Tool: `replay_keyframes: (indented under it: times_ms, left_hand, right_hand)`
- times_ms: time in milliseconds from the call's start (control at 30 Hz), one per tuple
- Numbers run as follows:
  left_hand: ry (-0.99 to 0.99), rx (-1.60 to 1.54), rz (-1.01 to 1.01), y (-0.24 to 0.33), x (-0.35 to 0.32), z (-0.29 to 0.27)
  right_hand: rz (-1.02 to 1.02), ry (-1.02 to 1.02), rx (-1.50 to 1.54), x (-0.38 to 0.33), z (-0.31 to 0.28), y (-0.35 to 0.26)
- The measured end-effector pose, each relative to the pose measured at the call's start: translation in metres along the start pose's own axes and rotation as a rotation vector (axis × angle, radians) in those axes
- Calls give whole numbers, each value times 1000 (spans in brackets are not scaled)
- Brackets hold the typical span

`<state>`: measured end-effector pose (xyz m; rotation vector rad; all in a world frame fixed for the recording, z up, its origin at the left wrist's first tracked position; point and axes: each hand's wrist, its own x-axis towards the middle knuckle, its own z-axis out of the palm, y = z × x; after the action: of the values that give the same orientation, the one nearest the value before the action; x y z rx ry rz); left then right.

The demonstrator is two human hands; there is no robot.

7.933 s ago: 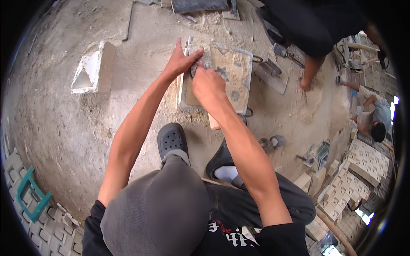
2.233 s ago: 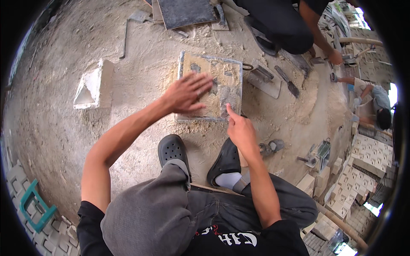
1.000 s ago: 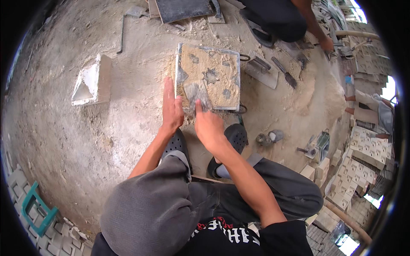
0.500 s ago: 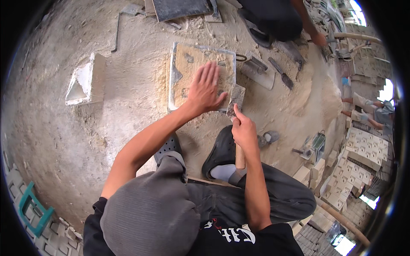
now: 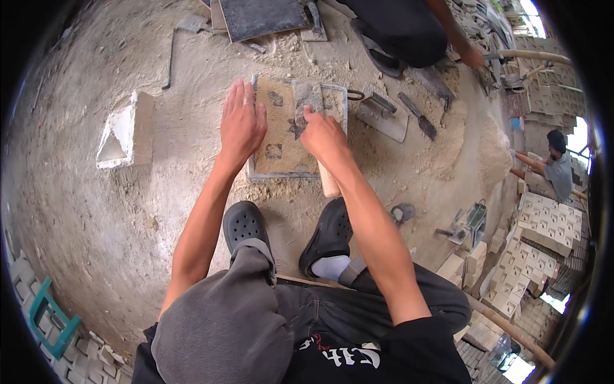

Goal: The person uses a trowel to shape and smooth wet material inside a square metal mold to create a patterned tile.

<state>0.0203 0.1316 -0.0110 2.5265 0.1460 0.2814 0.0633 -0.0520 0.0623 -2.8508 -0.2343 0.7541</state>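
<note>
On the ground before me lies a shallow square metal-edged mould (image 5: 346, 118), filled with tan sandy powder (image 5: 281, 131) that shows several dark grey patches. My left hand (image 5: 243, 121) rests along the mould's left edge, fingers stretched out and holding nothing. My right hand (image 5: 323, 134) grips a wooden-handled tool (image 5: 329, 184) with a squarish grey head. That head lies on the powder in the mould's right half, thumb pressed on it. Whether the head is a thin blade or a block I cannot tell.
A trowel (image 5: 385, 115) and a dark narrow tool (image 5: 419, 116) lie right of the mould. A white hollow block (image 5: 131, 131) stands left. Dark panels (image 5: 262, 18) lie beyond. One person crouches (image 5: 409, 29) far right; another (image 5: 558, 169) works near stacked blocks (image 5: 550, 221).
My left hand has moved from the powder to the mould's left edge. My right hand has carried the tool up and left onto the powder. The powder looks smoother, its patches clearer.
</note>
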Motion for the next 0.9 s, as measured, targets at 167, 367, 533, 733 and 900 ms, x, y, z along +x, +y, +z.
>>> replay_keyframes:
  times_ms: [167, 367, 533, 733, 900]
  left_hand:
    - [-130, 210, 13, 22, -65, -9]
    - [-370, 196, 273, 77, -117, 5]
    - [-396, 242, 444, 97, -76, 29]
    - [-230, 218, 356, 75, -17, 31]
    - [-48, 62, 104, 38, -15, -11]
  right_hand:
    - [-13, -117, -87, -45, -38, 21]
    - [-90, 10, -61, -101, -47, 128]
    - [-37, -49, -45, -145, -42, 163]
    - [-226, -35, -290, -160, -8, 139]
    - [-437, 28, -408, -136, 30, 108]
